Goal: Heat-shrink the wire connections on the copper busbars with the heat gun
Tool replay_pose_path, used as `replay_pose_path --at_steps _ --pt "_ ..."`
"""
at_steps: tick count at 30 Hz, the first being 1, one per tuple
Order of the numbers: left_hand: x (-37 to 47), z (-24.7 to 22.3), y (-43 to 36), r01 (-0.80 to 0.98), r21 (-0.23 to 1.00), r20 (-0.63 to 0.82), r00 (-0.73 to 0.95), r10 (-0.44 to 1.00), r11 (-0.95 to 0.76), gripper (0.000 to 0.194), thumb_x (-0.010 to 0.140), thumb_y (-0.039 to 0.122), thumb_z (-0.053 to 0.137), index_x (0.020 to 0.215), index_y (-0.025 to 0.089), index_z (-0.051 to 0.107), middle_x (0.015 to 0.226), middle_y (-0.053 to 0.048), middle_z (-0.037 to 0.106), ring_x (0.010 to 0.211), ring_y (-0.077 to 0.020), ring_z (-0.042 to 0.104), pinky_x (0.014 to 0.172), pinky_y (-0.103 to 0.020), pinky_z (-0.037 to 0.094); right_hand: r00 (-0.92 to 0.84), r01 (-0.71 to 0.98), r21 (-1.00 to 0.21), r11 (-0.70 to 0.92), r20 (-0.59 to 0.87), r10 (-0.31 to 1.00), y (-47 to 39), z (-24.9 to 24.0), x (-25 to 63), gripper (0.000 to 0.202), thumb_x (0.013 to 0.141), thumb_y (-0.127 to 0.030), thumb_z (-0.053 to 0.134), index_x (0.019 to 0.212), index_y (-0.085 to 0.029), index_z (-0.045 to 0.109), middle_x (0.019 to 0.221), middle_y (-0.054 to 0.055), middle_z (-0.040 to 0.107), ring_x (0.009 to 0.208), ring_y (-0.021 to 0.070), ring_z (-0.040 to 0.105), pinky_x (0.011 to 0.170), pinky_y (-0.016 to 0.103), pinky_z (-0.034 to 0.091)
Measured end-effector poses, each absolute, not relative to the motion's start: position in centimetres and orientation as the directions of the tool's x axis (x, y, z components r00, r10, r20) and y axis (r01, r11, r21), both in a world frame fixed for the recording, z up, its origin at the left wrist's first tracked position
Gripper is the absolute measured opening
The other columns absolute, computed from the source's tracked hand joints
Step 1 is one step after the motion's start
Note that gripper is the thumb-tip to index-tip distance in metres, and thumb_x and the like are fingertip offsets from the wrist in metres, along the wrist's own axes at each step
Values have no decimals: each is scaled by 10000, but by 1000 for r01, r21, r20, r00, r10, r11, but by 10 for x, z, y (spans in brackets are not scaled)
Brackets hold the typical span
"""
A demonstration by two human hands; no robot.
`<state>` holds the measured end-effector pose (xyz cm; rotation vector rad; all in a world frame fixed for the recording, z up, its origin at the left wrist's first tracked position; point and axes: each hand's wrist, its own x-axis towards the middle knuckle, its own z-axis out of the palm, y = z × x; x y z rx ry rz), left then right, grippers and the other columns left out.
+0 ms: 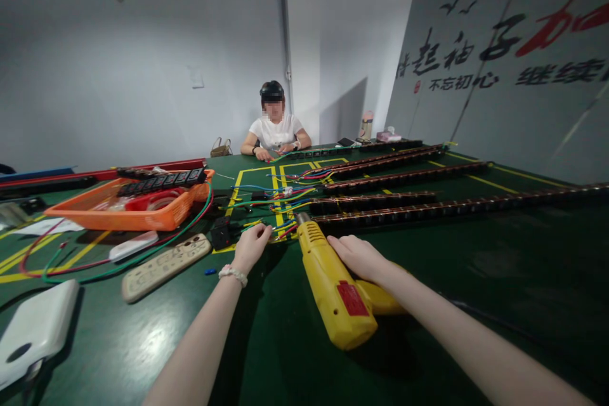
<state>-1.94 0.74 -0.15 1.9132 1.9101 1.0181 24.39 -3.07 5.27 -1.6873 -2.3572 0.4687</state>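
My left hand (253, 245) is closed in a pinch at the ends of the coloured wires (284, 227), left of the nozzle; what lies between the fingertips is too small to make out. A yellow heat gun (328, 285) lies across the green table in front of me, its nozzle toward the wires and its handle to the right. My right hand (358, 256) rests against the right side of its barrel, fingers together, palm hidden. Long black strips (404, 211) with wires at their left ends stretch away to the right.
An orange basket (157, 221) holding parts stands at the left. Near it lie a beige power strip (166, 266), a white device (40, 330), a black block (221, 233) and loose cables. Across the table (266, 342) sits a person (276, 130), hands on wires.
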Motion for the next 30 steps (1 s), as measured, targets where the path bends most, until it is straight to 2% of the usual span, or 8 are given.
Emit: replay_pose_path --at_steps 5,10,22,26,30 --pt "-23 -9 14 600 760 336 -36 941 -249 366 788 492 450 643 171 550 564 19 513 563 -129 461 546 -236 313 -300 888 -368 276 -10 954 -35 59 243 564 934 -448 168 741 -174 622 856 104 664 779 214 609 635 282 368" --pt "-26 -15 18 469 837 318 7 948 -284 307 726 460 554 745 155 585 646 4 566 598 -128 490 569 -235 349 -286 893 -369 258 -23 958 -34 58 243 565 934 -457 173 769 -172 632 880 103 666 792 212 610 647 278 375" --pt "-17 -2 10 564 717 504 -13 863 -410 286 804 432 479 743 169 574 758 -26 584 701 -145 512 622 -243 370 -306 896 -349 274 -38 951 -27 51 243 574 933 -449 160 821 -157 641 895 115 659 803 224 608 664 289 374" --pt "-19 -4 13 506 771 462 -27 887 -387 298 785 447 492 727 170 584 777 -34 587 756 -161 523 690 -258 389 -333 893 -331 306 -28 942 -28 52 240 550 937 -414 159 855 -165 642 914 112 658 834 225 603 671 287 371" --pt "-19 -6 19 400 867 350 -60 935 -298 347 734 483 511 631 160 585 754 -47 596 772 -178 537 740 -278 391 -399 873 -315 372 -23 917 -28 53 227 519 938 -383 167 920 -169 639 949 114 656 858 238 603 683 299 378"
